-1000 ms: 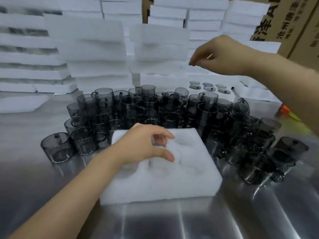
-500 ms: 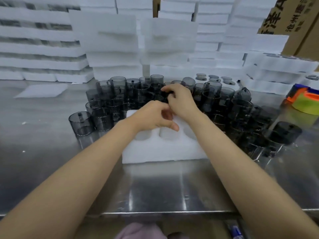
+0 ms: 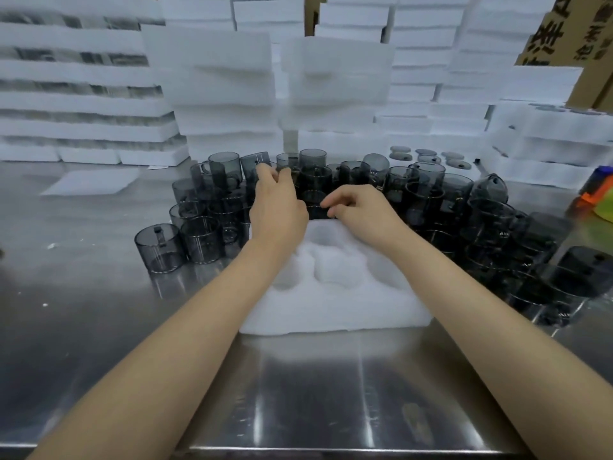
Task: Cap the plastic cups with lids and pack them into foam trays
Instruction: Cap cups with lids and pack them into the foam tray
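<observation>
Smoke-grey plastic met both hands at the far edge of the work. The left hand (image 3: 280, 210) reached forward into the cluster of cups (image 3: 428, 190), its fingers (image 3: 267, 171) and thumb spread a little among the rims in the back rows; whether they actually gripped one cup could not be told. The right hand (image 3: 363, 214) lay just beside it, fingers curled with their tips drawn together at the rim of a dark cup (image 3: 315, 210) standing just past the tray's far edge. Whether anything was pinched between those tips was too blurred to tell. Both forearms stretched over a white foam tray (image 3: 331, 303) that lay flat on the steel table (image 3: 315, 393), its round pockets showing unfilled between the wrists. The cups crowded round the tray's far side and both its flanks, upright and packed close, some stacked; one handled cup (image 3: 159, 249) stood at the near left corner of the group. Beyond the cups on the right, a few grey lids (image 3: 428, 158) rested on a low foam tray. A loose foam sheet (image 3: 93, 182) lay on the table at the left. Tall stacks of foam trays (image 3: 215, 94) walled the back, with cardboard boxes (image 3: 557, 34) printed in dark characters at the upper right, and an orange, blue and green object (image 3: 595, 190), cut by the frame, sat at the right edge.
</observation>
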A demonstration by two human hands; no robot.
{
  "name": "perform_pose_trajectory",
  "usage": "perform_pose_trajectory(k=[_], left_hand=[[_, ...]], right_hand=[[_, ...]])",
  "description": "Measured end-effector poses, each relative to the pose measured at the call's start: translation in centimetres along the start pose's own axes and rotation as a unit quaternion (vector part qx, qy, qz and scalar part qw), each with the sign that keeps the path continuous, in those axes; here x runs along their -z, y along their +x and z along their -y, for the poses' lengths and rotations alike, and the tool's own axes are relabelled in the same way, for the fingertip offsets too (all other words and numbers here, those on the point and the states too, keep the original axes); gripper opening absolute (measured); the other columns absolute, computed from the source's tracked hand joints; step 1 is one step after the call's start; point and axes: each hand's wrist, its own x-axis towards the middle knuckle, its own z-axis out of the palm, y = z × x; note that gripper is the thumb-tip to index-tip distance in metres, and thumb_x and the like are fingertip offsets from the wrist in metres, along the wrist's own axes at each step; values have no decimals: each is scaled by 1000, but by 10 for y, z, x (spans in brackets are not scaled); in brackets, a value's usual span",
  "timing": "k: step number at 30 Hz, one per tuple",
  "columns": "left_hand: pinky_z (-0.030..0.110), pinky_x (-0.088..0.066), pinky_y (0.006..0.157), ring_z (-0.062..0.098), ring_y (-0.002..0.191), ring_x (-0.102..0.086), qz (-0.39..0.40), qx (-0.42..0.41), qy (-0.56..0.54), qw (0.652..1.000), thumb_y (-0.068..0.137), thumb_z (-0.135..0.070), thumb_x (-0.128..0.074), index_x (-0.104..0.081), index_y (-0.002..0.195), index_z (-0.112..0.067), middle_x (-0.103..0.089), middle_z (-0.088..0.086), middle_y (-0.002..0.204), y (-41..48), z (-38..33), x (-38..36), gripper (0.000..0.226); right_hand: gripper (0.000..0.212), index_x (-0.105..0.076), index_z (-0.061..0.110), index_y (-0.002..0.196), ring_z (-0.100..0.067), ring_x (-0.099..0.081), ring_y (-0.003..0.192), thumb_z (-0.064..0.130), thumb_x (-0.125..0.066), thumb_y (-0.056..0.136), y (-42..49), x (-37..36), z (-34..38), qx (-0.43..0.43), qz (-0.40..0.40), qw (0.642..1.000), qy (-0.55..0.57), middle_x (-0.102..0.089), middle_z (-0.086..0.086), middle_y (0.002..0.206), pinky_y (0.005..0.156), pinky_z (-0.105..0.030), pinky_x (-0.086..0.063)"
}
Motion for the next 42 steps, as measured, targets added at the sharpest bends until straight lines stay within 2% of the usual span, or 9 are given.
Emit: perform_pose_trajectory(k=[9, 12, 15, 18, 27, 30, 33, 37, 42], left_hand=[[34, -38, 65, 27, 86, -50, 29, 35, -32, 998, 89, -16, -54, -45, 125, -8, -31, 7, 125, 1, 7, -2, 38], [33, -39, 67, 26, 88, -54, 55, 32, -33, 997, 90, -19, -52, -49, 125, -12, -36, 4, 125, 2, 9, -3, 35], [31, -38, 68, 23, 94, -55, 68, 27, -36, 997, 91, -19, -51, -55, 119, -15, -42, 2, 124, 3, 9, -4, 29], [31, -37, 67, 22, 93, -55, 71, 22, -47, 996, 90, -18, -51, -57, 118, -16, -44, 2, 122, 3, 10, -5, 29], [43, -48, 89, 29, 111, -54, 59, 8, -124, 991, 88, -30, -63, -24, 148, -14, -44, 9, 133, 3, 10, -5, 73], [23, -47, 80, 14, 97, -59, 32, 11, -226, 974, 84, -31, -70, -11, 152, -20, -53, 6, 127, 1, 9, 0, 90], [4, -41, 69, 2, 84, -63, -18, -6, -319, 948, 79, -23, -75, -29, 139, -21, -63, 0, 109, -2, 7, 6, 76], [25, -54, 75, 8, 80, -68, -47, 2, -391, 919, 78, -12, -76, -37, 111, -19, -60, -17, 90, -4, 6, 11, 51], [14, -50, 65, 4, 74, -69, -20, -3, -425, 905, 76, -4, -78, -46, 93, -14, -63, -9, 89, -4, 8, 10, 38]], right_hand=[[28, -70, 18, 96, 0, -49, 67, -1, -52, 85, -3, -1, 4, 27, -23, 999, -40, -63, 0, 93, 66, -14, -40], [54, -37, 17, 143, -26, -57, 94, 11, -52, 91, 4, -4, 6, 30, -30, 976, -214, -49, -13, 121, 81, -32, -42], [70, 3, 24, 154, -36, -54, 90, 24, -43, 101, 14, -17, 11, 34, 22, 928, -370, -53, -17, 106, 70, -38, -40], [59, -10, 20, 152, -36, -54, 89, 26, -40, 102, 20, -23, 12, 23, 16, 916, -401, -58, -16, 103, 65, -37, -35], [15, -48, 12, 111, -30, -57, 79, 9, -44, 97, 16, -12, 7, 99, -85, 962, -239, -62, -6, 86, 66, -39, -47], [14, -50, 13, 108, -23, -59, 68, 8, -45, 96, 5, -7, 9, 162, -72, 978, -114, -62, -2, 79, 63, -36, -51], [14, -52, 13, 107, -12, -64, 69, 5, -49, 95, -3, -6, 10, 194, -72, 978, -28, -62, 7, 79, 61, -27, -52], [38, -42, 22, 121, -12, -68, 71, 1, -56, 91, -6, -5, 15, 166, -80, 976, 116, -64, -1, 89, 54, -24, -54], [55, -41, 14, 135, -16, -62, 70, 1, -63, 86, -5, -5, 11, 103, -62, 982, 147, -61, -2, 88, 61, -24, -53]])
